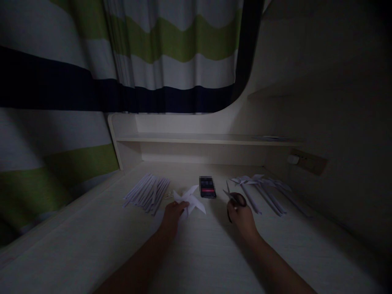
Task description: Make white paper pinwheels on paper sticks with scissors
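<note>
At far left a striped curtain [61, 81] in white, green and dark blue hung beside and behind the pale desk [196, 261]. On the desk, left of centre, lay a fanned bundle of rolled white paper sticks [147, 194], well apart from my hands. Just right of it, my left hand [174, 214] pinched the near edge of a white paper pinwheel [191, 201], fingers closed on one of its blades; the pinwheel lay flat on the desk, its other blades spread free. Behind the pinwheel and between my hands sat a small dark device [207, 188] with a reddish band, touching neither hand. Right of that, my right hand [240, 216] was closed around the handles of a pair of scissors [234, 198], whose blades pointed away from me toward the back of the desk; I could not tell in the dim light whether the blades were parted. Farther right lay a row of finished pinwheels on sticks [260, 190], fanned across the desk. A shelf [208, 139] ran above the desk, and a wall socket [308, 161] sat at far right.
</note>
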Demonstrator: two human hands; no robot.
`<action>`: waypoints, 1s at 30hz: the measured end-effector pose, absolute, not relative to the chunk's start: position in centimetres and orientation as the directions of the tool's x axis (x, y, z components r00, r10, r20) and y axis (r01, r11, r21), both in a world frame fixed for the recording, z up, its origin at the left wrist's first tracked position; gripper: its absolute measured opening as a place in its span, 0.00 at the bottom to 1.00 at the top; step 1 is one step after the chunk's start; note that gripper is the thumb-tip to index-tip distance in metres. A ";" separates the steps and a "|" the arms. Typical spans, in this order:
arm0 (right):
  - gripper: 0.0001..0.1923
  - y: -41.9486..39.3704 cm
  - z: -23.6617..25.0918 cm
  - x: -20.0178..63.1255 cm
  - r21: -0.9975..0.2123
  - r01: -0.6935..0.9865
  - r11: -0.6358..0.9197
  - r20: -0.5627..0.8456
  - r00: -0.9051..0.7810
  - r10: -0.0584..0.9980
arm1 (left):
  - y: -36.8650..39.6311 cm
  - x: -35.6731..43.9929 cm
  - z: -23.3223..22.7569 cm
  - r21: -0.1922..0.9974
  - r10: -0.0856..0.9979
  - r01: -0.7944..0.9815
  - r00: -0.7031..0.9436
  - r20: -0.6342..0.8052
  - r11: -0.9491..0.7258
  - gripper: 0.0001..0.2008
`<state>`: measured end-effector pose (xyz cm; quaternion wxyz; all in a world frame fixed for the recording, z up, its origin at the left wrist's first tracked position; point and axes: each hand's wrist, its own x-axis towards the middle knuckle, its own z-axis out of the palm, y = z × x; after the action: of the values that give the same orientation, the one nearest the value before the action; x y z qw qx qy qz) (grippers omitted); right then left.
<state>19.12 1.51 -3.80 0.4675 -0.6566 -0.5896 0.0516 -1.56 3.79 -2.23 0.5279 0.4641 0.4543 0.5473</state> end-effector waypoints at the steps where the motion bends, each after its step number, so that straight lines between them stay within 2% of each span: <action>1: 0.15 1.6 -3.7 19.2 -0.771 0.610 0.183 0.468 0.347 0.813 | 4.0 -1.4 -2.5 0.989 1.000 -0.145 -0.024 0.007 -0.011 0.07; 4: 0.11 1.0 -2.8 18.5 -0.934 0.244 0.261 0.343 0.403 0.849 | 4.4 -1.1 -3.0 0.993 0.997 -0.111 -0.065 -0.042 0.035 0.10; 6: 0.12 0.2 -2.0 17.5 -0.970 -0.014 0.243 0.228 0.299 0.927 | 4.3 -0.8 -3.0 0.996 0.994 -0.072 -0.087 -0.060 0.054 0.10; 7: 0.12 -0.2 -1.6 17.0 -0.966 -0.103 0.235 0.204 0.249 0.947 | 4.1 -0.7 -2.9 0.997 0.994 -0.052 -0.092 -0.065 0.060 0.09; 9: 0.12 -1.0 -1.2 16.0 -0.953 -0.152 0.263 0.232 0.197 0.953 | 3.8 -0.5 -2.7 0.997 0.993 -0.025 -0.092 -0.069 0.067 0.09; 14: 0.13 -1.5 -1.9 14.7 -0.925 0.037 0.379 0.380 0.128 0.916 | 3.4 -0.1 -2.9 0.997 0.997 0.007 -0.017 -0.078 0.078 0.08; 19: 0.11 -0.9 -3.1 14.8 -0.811 0.254 0.528 0.557 0.055 0.829 | 3.2 0.1 -3.2 0.993 0.999 0.111 0.017 -0.031 0.029 0.08; 25: 0.09 -1.3 -2.6 15.1 -0.717 0.419 0.557 0.585 -0.073 0.808 | 3.1 0.2 -3.5 0.994 0.998 0.111 0.070 -0.003 -0.005 0.09; 30: 0.10 -1.5 -2.4 15.1 -0.656 0.482 0.582 0.606 -0.124 0.786 | 3.2 0.2 -3.9 0.997 0.998 0.074 0.062 0.007 -0.012 0.08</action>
<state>15.08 -1.50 -2.43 0.5016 -0.4315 -0.7343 0.1517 0.25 3.21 -3.87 0.4939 0.5358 0.5003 0.4676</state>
